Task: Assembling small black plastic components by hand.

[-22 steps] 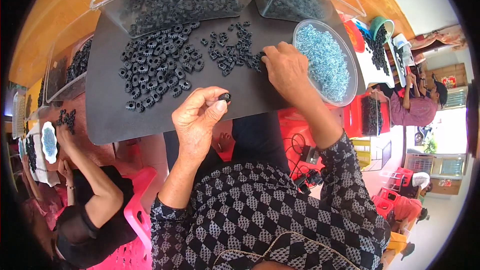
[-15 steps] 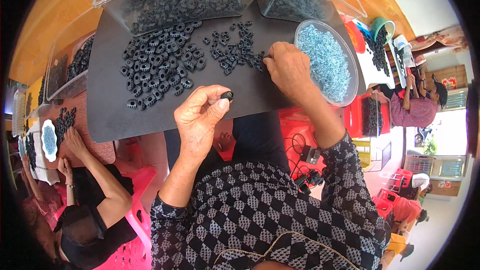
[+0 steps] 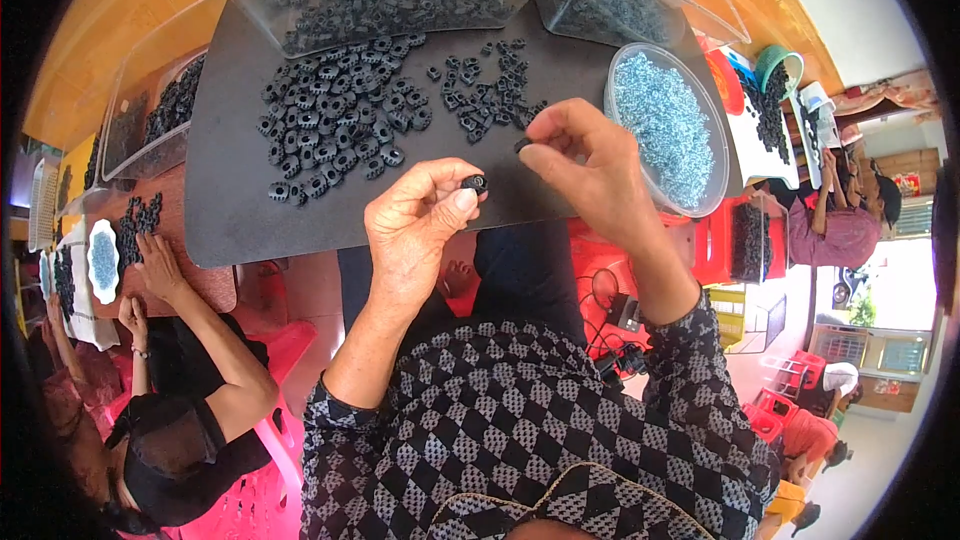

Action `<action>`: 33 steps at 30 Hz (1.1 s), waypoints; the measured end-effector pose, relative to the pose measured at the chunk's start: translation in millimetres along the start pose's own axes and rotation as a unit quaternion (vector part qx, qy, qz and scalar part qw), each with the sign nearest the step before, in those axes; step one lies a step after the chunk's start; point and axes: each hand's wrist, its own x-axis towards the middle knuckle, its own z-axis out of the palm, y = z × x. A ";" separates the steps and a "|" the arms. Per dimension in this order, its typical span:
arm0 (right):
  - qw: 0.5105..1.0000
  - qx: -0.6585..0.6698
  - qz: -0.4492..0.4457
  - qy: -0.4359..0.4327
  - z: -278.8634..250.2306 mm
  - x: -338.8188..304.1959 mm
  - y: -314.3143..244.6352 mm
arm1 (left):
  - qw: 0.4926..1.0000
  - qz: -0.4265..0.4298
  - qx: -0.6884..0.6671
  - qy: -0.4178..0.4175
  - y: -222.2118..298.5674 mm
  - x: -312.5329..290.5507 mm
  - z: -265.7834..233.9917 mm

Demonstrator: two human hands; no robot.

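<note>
Over the front edge of the dark table, my left hand (image 3: 415, 220) pinches a small black plastic housing (image 3: 475, 183) between thumb and fingertips. My right hand (image 3: 590, 165) is a little to its right, thumb and forefinger closed on a smaller black plastic piece (image 3: 522, 144). A gap remains between the two pieces. Beyond my left hand lies a pile of oval black plastic housings (image 3: 335, 120). A looser pile of smaller black pieces (image 3: 485, 90) spreads beyond my right hand. Beside that hand stands a round clear tub (image 3: 720, 155) of small pale-blue translucent pieces.
Clear plastic bins (image 3: 390, 5) of black parts line the table's (image 3: 235, 225) far side. To the left, a co-worker's hand (image 3: 158, 265) rests by black parts and a white dish (image 3: 103, 250). A red stool (image 3: 690, 230) and cables stand right, below the tub.
My right hand has lifted away from the small-piece pile and come nearer, carrying a small black piece. My left hand has moved slightly right, still holding the housing. The view has shifted a little.
</note>
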 end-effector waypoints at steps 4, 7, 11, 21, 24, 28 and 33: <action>0.991 0.123 0.014 -0.050 4.6 -1.8 -10.5 | 0.999 -0.027 -0.035 0.003 4.4 0.5 -0.9; 0.984 0.150 0.046 -0.084 6.1 -1.1 -15.9 | 0.999 -0.025 -0.029 0.004 2.8 -0.9 0.1; 0.980 0.171 0.050 -0.093 14.4 -4.1 -14.4 | 0.999 -0.016 -0.035 0.023 1.5 -1.9 2.8; 0.971 0.225 0.038 -0.074 21.1 -3.6 -15.2 | 1.000 -0.005 -0.027 0.013 -0.8 -3.7 -1.2; 0.975 0.205 0.046 -0.071 20.4 -5.0 -18.1 | 1.000 0.007 -0.022 0.013 -2.7 -4.1 -1.3; 0.988 0.142 0.027 -0.060 21.7 -4.7 -17.1 | 1.000 0.020 0.013 0.009 -2.9 -5.4 -1.3; 0.988 0.129 0.045 -0.077 19.6 -3.1 -19.4 | 0.999 0.034 0.034 0.018 -0.1 -5.6 2.7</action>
